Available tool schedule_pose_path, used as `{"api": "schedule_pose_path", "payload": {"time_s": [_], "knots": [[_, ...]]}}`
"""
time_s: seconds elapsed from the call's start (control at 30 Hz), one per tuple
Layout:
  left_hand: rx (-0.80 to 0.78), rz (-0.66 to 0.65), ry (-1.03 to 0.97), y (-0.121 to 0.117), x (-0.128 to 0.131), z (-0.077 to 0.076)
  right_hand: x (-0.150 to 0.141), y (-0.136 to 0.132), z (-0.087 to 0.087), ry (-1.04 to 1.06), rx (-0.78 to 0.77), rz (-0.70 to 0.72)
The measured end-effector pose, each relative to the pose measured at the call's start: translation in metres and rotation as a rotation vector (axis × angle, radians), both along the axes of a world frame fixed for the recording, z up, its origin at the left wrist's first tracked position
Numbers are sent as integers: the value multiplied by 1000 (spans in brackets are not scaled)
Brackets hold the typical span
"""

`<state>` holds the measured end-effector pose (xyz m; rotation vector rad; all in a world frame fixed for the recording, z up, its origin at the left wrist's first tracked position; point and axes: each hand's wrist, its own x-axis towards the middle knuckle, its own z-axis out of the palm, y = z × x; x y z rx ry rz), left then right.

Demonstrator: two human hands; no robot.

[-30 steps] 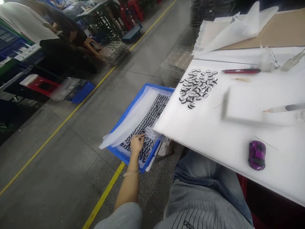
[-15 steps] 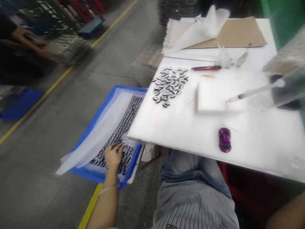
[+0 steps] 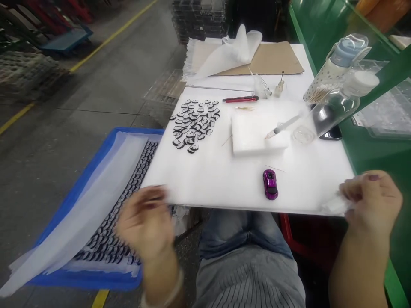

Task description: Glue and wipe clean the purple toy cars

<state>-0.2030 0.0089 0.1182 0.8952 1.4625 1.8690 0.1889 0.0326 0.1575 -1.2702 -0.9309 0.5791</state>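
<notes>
Pinching translucent plastic in right hand, likely because flimsy; no telling grip in blurred left hand.

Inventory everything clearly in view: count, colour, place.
Worktable: one, white, centre.
Tray: one, blue, lower left.
Curved pieces: many, black and silvery, worktable and tray.
Toy car: one, purple, near edge.
Block: one, white, mid worktable.
Syringe: one, clear, tip over block.
Cutter: one, red, beyond block.
Thin sticks: several, pale, beside cutter.
Bottle: one, clear, worktable's right.
Swabs: many, pale, beside bottle.
Flask: one, blue lid, beyond bottle.
Dark device: one, black, by bottle.
Cardboard: one, brown, far end.
Sheets: at least two, white, tray and cardboard.
Crates: several, dark, top centre.
Partition: one, green, right.
Jeans: one pair, blue, bottom.
Top: one, grey, bottom.
Left hand: one, bare, blurred, worktable's left corner.
Right hand: one, bare, blurred, worktable's right corner.
</notes>
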Motion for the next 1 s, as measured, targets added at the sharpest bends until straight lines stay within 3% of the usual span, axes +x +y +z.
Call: {"api": "schedule_pose_path", "payload": {"time_s": [0.07,0.13,0.17,0.23,0.37,0.47,0.67,0.83,1.0], "knots": [[-5,-203,-96,17,55,7,-22,-3,-7,-11,-22,31],[-101,-619,-411,26,98,9,-42,-10,-12,-130,-37,82],[-130,-765,-522,28,113,9,-50,-14,-14,-207,-28,124],[-190,-921,-685,28,131,7,-65,-19,-13,-338,19,222],[-249,-906,-745,27,135,2,-87,-17,-4,-480,121,391],[-279,-882,-719,26,131,2,-100,-9,1,-514,224,430],[-274,-855,-772,24,134,2,-121,-3,6,-800,355,372],[-229,-837,-792,26,136,2,-112,-8,14,-1012,391,398],[-251,-798,-730,26,136,2,-109,-5,16,-1031,418,331]]}}
